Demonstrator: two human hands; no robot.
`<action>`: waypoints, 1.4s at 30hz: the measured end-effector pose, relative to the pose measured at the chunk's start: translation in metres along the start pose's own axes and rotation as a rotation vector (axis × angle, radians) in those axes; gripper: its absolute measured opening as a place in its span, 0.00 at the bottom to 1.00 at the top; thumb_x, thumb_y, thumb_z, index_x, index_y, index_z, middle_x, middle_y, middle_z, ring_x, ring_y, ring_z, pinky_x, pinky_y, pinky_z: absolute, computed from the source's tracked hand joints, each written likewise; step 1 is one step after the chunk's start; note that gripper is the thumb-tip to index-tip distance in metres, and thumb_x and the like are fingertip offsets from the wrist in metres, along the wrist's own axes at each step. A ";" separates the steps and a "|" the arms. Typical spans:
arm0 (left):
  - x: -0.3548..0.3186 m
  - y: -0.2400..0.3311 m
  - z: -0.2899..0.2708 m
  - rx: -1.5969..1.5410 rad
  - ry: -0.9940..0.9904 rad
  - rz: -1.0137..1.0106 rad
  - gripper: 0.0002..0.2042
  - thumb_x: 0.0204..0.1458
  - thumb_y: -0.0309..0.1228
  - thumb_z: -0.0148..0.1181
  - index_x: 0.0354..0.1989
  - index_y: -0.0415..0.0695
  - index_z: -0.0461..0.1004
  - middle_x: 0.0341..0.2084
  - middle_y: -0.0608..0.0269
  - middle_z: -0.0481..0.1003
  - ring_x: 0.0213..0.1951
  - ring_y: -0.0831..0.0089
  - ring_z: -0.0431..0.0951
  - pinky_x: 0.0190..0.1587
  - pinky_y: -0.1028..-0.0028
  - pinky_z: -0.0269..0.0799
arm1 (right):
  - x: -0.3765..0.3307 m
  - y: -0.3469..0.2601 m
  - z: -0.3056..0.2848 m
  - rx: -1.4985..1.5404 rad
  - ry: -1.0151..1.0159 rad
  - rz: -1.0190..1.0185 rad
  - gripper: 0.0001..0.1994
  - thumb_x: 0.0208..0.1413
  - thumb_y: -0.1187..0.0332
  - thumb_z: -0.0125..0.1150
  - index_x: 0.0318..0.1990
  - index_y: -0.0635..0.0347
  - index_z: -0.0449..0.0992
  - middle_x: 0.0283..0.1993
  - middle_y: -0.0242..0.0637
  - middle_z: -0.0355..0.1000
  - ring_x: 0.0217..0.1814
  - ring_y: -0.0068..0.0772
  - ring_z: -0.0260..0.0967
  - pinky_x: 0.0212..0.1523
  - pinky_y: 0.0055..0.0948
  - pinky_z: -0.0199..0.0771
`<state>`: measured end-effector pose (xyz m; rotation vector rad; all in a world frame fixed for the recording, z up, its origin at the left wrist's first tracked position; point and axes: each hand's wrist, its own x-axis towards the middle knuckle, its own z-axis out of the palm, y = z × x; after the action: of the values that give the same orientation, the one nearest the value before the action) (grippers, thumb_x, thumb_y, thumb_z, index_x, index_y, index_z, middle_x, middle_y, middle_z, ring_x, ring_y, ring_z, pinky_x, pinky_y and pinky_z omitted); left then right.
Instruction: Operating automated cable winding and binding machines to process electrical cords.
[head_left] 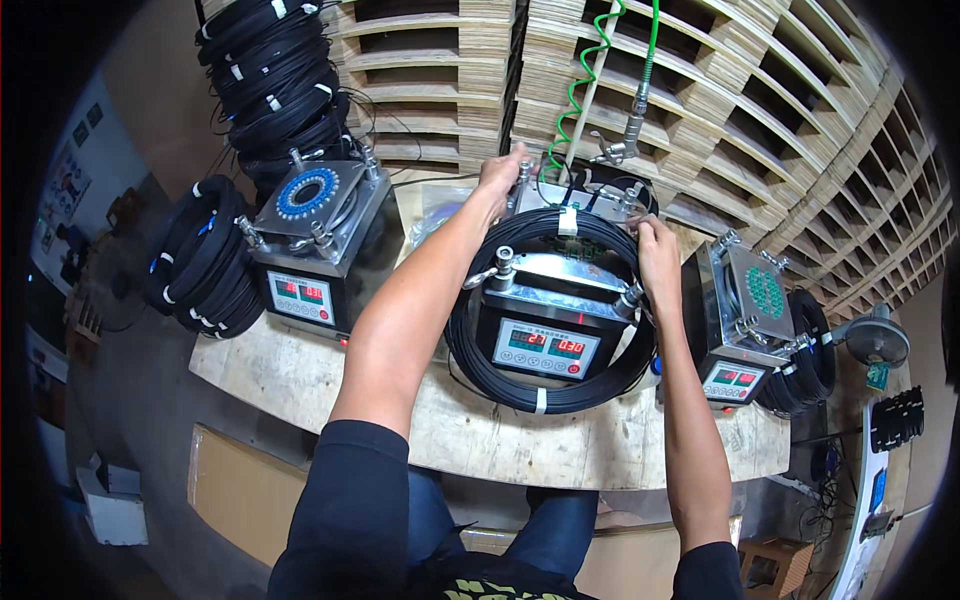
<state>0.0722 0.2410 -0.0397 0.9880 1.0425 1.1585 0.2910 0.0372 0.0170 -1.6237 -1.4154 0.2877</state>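
A black cable coil (541, 400), bound with white ties, hangs around the middle polishing machine (547, 345), which has a lit red display. My left hand (497, 182) is at the machine's far left clamp post (524, 172), its fingers curled and mostly hidden. My right hand (658, 255) is closed at the coil's right side, near the far right post; what its fingertips hold is hidden. Both forearms reach past the coil. The near posts, one with a lever knob (504, 258), stand inside the coil's ring.
Similar machines stand at left (300, 245) and right (745, 310) on the wooden table (480, 440). Black cable coils (205, 260) are stacked at far left. An air gun (628, 135) hangs from a green hose. Pallets (430, 85) rise behind; a fan (876, 340) is at right.
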 end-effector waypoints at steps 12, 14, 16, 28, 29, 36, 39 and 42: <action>-0.074 0.035 -0.015 0.465 0.159 0.631 0.16 0.60 0.38 0.50 0.40 0.41 0.83 0.28 0.54 0.82 0.34 0.64 0.81 0.42 0.68 0.73 | -0.004 0.002 0.002 0.028 0.087 -0.018 0.17 0.57 0.63 0.50 0.42 0.67 0.80 0.38 0.57 0.77 0.45 0.55 0.76 0.48 0.42 0.73; -0.128 0.060 -0.021 0.591 0.076 0.630 0.17 0.62 0.39 0.50 0.38 0.39 0.82 0.23 0.53 0.79 0.27 0.66 0.80 0.34 0.66 0.71 | 0.002 0.011 0.000 0.027 0.111 -0.032 0.17 0.57 0.63 0.50 0.42 0.66 0.81 0.39 0.57 0.78 0.46 0.55 0.76 0.49 0.41 0.73; -0.189 0.070 -0.034 0.730 0.085 0.664 0.18 0.63 0.41 0.50 0.37 0.38 0.81 0.20 0.53 0.77 0.24 0.63 0.78 0.30 0.65 0.69 | -0.004 -0.003 -0.003 0.025 0.119 -0.044 0.17 0.57 0.63 0.50 0.42 0.67 0.81 0.39 0.57 0.78 0.45 0.54 0.77 0.49 0.41 0.73; -0.302 0.053 -0.060 1.287 0.004 1.049 0.10 0.58 0.31 0.59 0.45 0.41 0.71 0.33 0.53 0.76 0.37 0.52 0.78 0.37 0.60 0.73 | -0.012 -0.003 0.005 0.081 0.150 -0.023 0.16 0.57 0.65 0.47 0.41 0.65 0.80 0.39 0.61 0.76 0.46 0.61 0.74 0.51 0.45 0.72; -0.307 0.055 -0.058 1.360 -0.032 1.097 0.10 0.58 0.30 0.59 0.45 0.41 0.70 0.31 0.51 0.76 0.35 0.51 0.78 0.36 0.60 0.73 | -0.013 -0.002 0.006 0.084 0.152 -0.013 0.16 0.57 0.65 0.47 0.41 0.64 0.80 0.39 0.60 0.76 0.46 0.61 0.74 0.51 0.46 0.72; -0.294 0.041 -0.074 1.392 -0.042 0.835 0.11 0.63 0.37 0.53 0.41 0.43 0.66 0.29 0.51 0.76 0.32 0.49 0.78 0.29 0.55 0.71 | -0.010 -0.006 0.003 0.093 0.132 -0.008 0.16 0.56 0.66 0.48 0.40 0.66 0.80 0.38 0.60 0.76 0.45 0.59 0.75 0.49 0.44 0.73; -0.298 0.042 -0.070 1.258 0.034 0.725 0.10 0.64 0.36 0.51 0.40 0.42 0.65 0.28 0.48 0.76 0.31 0.47 0.78 0.28 0.53 0.70 | -0.011 -0.007 0.002 0.105 0.135 -0.001 0.16 0.55 0.66 0.48 0.40 0.67 0.80 0.38 0.60 0.76 0.45 0.59 0.75 0.49 0.44 0.73; -0.299 0.038 -0.068 1.232 -0.021 0.888 0.09 0.64 0.34 0.50 0.41 0.40 0.64 0.27 0.42 0.76 0.29 0.40 0.76 0.28 0.50 0.69 | -0.011 -0.009 0.002 0.123 0.147 -0.014 0.15 0.55 0.67 0.48 0.40 0.67 0.80 0.37 0.61 0.75 0.45 0.60 0.75 0.48 0.44 0.73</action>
<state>-0.0305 -0.0451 0.0160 2.6124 1.3437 1.0996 0.2798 0.0276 0.0185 -1.5029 -1.2733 0.2376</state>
